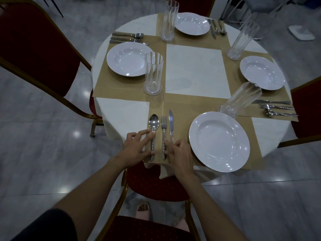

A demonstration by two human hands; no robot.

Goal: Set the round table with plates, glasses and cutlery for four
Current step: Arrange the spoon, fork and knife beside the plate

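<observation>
A round table (192, 66) with a white cloth carries tan placemats. On the near mat lie a spoon (153, 124), a fork (163, 129) and a knife (171, 122) side by side, left of a white plate (219, 141). My left hand (137, 147) rests flat with fingers spread, touching the spoon's handle. My right hand (178, 153) has curled fingers touching the fork and knife handles. A tall glass (240, 100) stands behind the near plate. Three other settings each have a plate (128, 59), a glass (153, 73) and cutlery (127, 37).
Red chairs with gold frames surround the table: one in front of me (156, 185), one at the left (34, 49), one at the right (305, 112). A grey tiled floor lies all round. My sandalled foot (143, 210) shows below the near chair.
</observation>
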